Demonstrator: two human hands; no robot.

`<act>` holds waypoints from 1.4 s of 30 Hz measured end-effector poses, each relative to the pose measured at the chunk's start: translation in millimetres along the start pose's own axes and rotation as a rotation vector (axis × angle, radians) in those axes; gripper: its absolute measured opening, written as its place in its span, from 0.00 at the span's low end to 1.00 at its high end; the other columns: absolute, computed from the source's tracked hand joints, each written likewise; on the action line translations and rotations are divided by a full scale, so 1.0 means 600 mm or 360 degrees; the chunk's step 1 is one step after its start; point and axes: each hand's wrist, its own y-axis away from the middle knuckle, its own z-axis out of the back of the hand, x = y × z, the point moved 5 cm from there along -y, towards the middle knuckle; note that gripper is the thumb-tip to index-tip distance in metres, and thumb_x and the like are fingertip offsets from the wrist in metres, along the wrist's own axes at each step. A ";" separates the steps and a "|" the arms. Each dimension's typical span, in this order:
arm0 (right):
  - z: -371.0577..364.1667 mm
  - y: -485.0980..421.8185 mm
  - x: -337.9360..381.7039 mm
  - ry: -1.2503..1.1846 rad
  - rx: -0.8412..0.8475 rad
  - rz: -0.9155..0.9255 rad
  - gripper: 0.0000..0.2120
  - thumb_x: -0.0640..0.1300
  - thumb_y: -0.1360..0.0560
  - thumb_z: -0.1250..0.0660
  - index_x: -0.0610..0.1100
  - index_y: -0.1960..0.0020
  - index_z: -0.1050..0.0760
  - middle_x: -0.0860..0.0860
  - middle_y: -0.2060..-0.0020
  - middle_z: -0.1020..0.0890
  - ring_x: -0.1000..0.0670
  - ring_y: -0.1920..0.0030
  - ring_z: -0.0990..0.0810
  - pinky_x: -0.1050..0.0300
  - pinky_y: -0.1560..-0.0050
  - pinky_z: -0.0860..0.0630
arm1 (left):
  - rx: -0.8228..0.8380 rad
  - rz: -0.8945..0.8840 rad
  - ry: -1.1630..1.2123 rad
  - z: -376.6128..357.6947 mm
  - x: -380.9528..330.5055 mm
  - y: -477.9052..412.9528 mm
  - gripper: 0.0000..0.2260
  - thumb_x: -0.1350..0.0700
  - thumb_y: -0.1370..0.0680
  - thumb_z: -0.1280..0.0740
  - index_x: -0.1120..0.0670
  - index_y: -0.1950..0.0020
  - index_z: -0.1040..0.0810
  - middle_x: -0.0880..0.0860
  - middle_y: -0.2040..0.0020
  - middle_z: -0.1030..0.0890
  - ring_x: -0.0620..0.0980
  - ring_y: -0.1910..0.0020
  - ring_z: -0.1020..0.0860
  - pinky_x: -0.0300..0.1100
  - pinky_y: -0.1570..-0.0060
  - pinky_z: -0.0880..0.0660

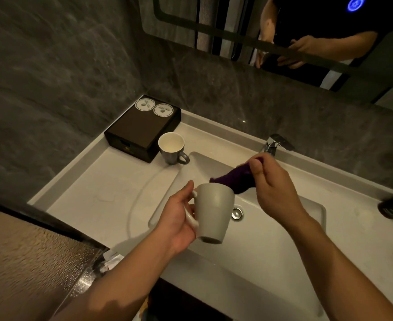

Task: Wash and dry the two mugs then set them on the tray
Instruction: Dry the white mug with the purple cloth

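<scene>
- The left hand (pixel 179 218) grips the grey mug (pixel 214 212) with its fingers curled round the handle, holding it over the sink (pixel 283 230) with the mouth tipped away from the camera.
- The right hand (pixel 272 181) pinches a purple cloth (pixel 235 179) between thumb and fingers. The cloth's lower end meets the mug's rim, but I cannot tell whether it goes inside.
- No water shows at the tap (pixel 275 143), so this looks like the wiping or drying step on the first mug.
- The second mug (pixel 171 147) stands upright on the counter (pixel 102 188), just beside a dark box (pixel 142 130) in the back corner, which is probably the tray. Neither mug is on it yet.
- The next move probably calls for pushing the cloth into the mug and turning it round the inner wall while the left hand keeps the handle steady.
- After that, the mug goes to the box and the second mug takes its turn.
</scene>
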 end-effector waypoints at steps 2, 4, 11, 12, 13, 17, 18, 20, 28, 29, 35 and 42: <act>-0.005 0.021 0.017 -0.0137 -0.0140 0.0110 0.11 0.49 0.15 0.45 0.48 0.43 0.26 0.57 0.51 0.19 0.57 0.49 0.20 0.60 0.51 0.22 | -0.0108 -0.0126 -0.0024 -0.005 -0.013 0.002 0.16 0.44 0.23 0.28 0.54 0.46 0.24 0.62 0.39 0.20 0.63 0.40 0.18 0.67 0.38 0.23; -0.029 0.051 0.026 -0.0219 -0.0130 0.0259 0.11 0.53 0.16 0.45 0.53 0.41 0.25 0.60 0.39 0.21 0.61 0.39 0.23 0.62 0.41 0.24 | -0.0179 -0.0237 -0.0041 -0.015 -0.026 0.007 0.15 0.43 0.22 0.29 0.53 0.47 0.23 0.59 0.45 0.18 0.60 0.48 0.16 0.63 0.43 0.19; -0.107 0.110 0.004 -0.0095 0.0096 0.0410 0.16 0.66 0.20 0.45 0.63 0.38 0.26 0.57 0.19 0.45 0.50 0.19 0.46 0.34 0.31 0.30 | -0.0202 -0.0390 -0.0045 -0.040 -0.041 0.028 0.14 0.41 0.18 0.35 0.52 0.45 0.24 0.57 0.55 0.11 0.61 0.51 0.13 0.58 0.49 0.16; -0.110 0.112 0.004 -0.0049 0.0118 0.0471 0.16 0.66 0.20 0.44 0.63 0.38 0.26 0.58 0.19 0.46 0.50 0.19 0.47 0.32 0.30 0.32 | -0.0203 -0.0396 -0.0039 -0.042 -0.042 0.030 0.14 0.42 0.18 0.35 0.52 0.44 0.24 0.58 0.52 0.11 0.61 0.50 0.13 0.58 0.48 0.16; -0.109 0.113 0.005 -0.0022 0.0121 0.0528 0.16 0.66 0.21 0.42 0.63 0.38 0.25 0.58 0.19 0.45 0.50 0.19 0.47 0.32 0.30 0.33 | -0.0199 -0.0411 -0.0046 -0.043 -0.042 0.029 0.15 0.42 0.17 0.35 0.53 0.43 0.24 0.59 0.50 0.12 0.61 0.49 0.13 0.57 0.49 0.16; -0.086 0.090 0.005 -0.0183 -0.0085 0.0530 0.16 0.62 0.18 0.45 0.57 0.37 0.26 0.65 0.32 0.30 0.55 0.31 0.31 0.41 0.36 0.28 | -0.0259 -0.0491 -0.0165 -0.042 -0.043 0.030 0.18 0.41 0.17 0.36 0.54 0.38 0.21 0.58 0.51 0.12 0.58 0.54 0.13 0.50 0.61 0.17; -0.084 0.079 0.003 -0.0244 -0.0113 0.0461 0.16 0.60 0.18 0.44 0.55 0.35 0.28 0.66 0.37 0.29 0.54 0.35 0.28 0.41 0.38 0.25 | -0.0269 -0.0492 -0.0188 -0.044 -0.041 0.032 0.19 0.41 0.18 0.36 0.54 0.37 0.21 0.58 0.49 0.12 0.58 0.52 0.13 0.50 0.62 0.17; -0.089 0.064 0.005 -0.0245 -0.0135 0.0354 0.18 0.55 0.20 0.41 0.53 0.31 0.31 0.60 0.38 0.32 0.51 0.36 0.29 0.43 0.37 0.25 | -0.0257 -0.0484 -0.0253 -0.049 -0.033 0.033 0.21 0.39 0.18 0.36 0.53 0.34 0.22 0.58 0.44 0.14 0.59 0.47 0.14 0.50 0.60 0.17; -0.128 0.065 0.038 0.0231 0.0055 0.0481 0.26 0.54 0.17 0.47 0.54 0.20 0.41 0.52 0.19 0.43 0.50 0.19 0.48 0.44 0.22 0.40 | -0.0177 -0.0760 -0.0475 -0.066 -0.038 0.043 0.18 0.43 0.15 0.40 0.48 0.28 0.24 0.52 0.40 0.14 0.49 0.44 0.14 0.42 0.50 0.18; -0.128 0.065 0.039 0.0225 0.0005 0.0485 0.25 0.53 0.17 0.46 0.54 0.21 0.40 0.52 0.20 0.41 0.50 0.20 0.45 0.45 0.23 0.38 | -0.0169 -0.0773 -0.0471 -0.066 -0.038 0.044 0.17 0.43 0.15 0.41 0.48 0.30 0.23 0.51 0.41 0.14 0.48 0.45 0.14 0.40 0.52 0.17; -0.123 0.038 -0.012 -0.0334 -0.0180 -0.0045 0.23 0.62 0.18 0.51 0.63 0.24 0.39 0.57 0.25 0.33 0.50 0.24 0.36 0.37 0.27 0.33 | -0.0270 -0.0740 -0.0284 -0.059 -0.046 0.045 0.18 0.43 0.16 0.39 0.49 0.30 0.24 0.55 0.40 0.18 0.56 0.44 0.17 0.49 0.58 0.17; -0.111 0.058 0.006 -0.0437 -0.0132 0.0122 0.23 0.52 0.16 0.49 0.60 0.22 0.44 0.59 0.24 0.36 0.62 0.28 0.34 0.52 0.27 0.30 | -0.0233 -0.0659 0.0016 -0.055 -0.050 0.045 0.17 0.42 0.19 0.35 0.53 0.39 0.20 0.54 0.49 0.17 0.53 0.51 0.17 0.50 0.56 0.18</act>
